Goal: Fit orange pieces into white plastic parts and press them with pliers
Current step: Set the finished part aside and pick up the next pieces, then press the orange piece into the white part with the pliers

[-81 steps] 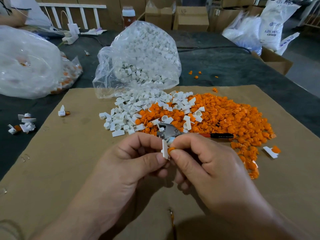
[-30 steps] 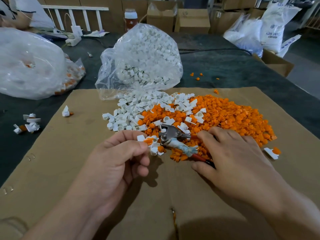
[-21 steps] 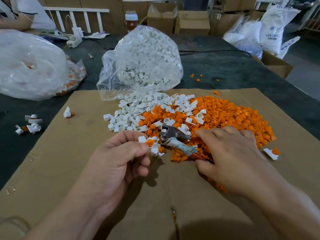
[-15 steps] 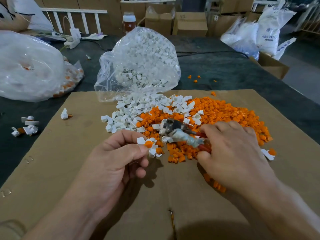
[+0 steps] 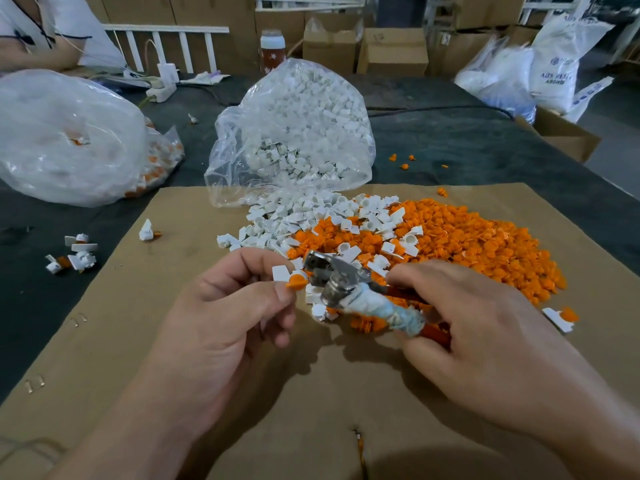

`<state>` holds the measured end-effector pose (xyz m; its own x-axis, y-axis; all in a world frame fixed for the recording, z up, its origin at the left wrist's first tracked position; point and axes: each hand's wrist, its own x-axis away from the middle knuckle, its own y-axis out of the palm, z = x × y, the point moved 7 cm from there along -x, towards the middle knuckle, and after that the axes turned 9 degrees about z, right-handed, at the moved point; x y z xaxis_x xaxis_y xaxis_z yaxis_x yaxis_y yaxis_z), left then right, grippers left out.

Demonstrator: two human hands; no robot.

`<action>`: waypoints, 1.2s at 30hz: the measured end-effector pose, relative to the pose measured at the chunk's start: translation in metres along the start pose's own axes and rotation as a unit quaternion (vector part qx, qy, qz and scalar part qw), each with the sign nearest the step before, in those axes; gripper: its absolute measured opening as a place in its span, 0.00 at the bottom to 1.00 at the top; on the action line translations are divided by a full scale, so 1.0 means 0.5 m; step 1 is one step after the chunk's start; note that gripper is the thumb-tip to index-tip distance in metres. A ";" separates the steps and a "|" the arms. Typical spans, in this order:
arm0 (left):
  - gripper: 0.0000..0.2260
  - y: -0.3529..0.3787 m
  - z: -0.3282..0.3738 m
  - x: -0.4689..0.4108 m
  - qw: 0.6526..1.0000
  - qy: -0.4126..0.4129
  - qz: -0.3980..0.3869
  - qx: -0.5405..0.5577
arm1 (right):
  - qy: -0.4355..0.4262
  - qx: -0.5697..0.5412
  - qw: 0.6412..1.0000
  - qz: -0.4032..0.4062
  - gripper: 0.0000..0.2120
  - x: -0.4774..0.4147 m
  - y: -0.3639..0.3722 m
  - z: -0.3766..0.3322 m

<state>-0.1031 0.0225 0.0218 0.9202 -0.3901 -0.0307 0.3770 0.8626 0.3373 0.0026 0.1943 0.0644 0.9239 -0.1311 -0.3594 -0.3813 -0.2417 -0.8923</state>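
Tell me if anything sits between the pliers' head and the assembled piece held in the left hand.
Nothing visible does. The left hand pinches the white part with its orange piece. The pliers, gripped by the right hand, have their head just right of it, with no object between.

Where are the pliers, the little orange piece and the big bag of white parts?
pliers (image 5: 374, 306): head view, taped handle.
orange piece (image 5: 296, 281): head view, its cap.
bag of white parts (image 5: 301, 126): head view, bulging middle.
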 end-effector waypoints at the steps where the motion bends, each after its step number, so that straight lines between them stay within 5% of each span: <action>1: 0.09 -0.001 0.001 0.000 1.000 0.004 -0.004 -0.007 | -0.004 -0.002 1.000 -0.006 0.25 -0.001 0.001 -0.002; 30: 0.09 0.000 0.014 0.009 0.982 0.095 -0.008 -0.162 | -0.031 -0.039 0.998 -0.038 0.25 0.003 0.014 0.003; 36: 0.05 0.006 0.014 0.011 0.983 0.091 -0.013 -0.159 | -0.041 0.030 0.999 -0.019 0.22 0.001 0.013 -0.003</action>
<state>-0.0975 0.0209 0.0291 0.9021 -0.3748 -0.2137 0.3883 0.9213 0.0231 0.0004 0.1912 0.0590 0.9377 -0.0434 -0.3446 -0.3465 -0.1871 -0.9192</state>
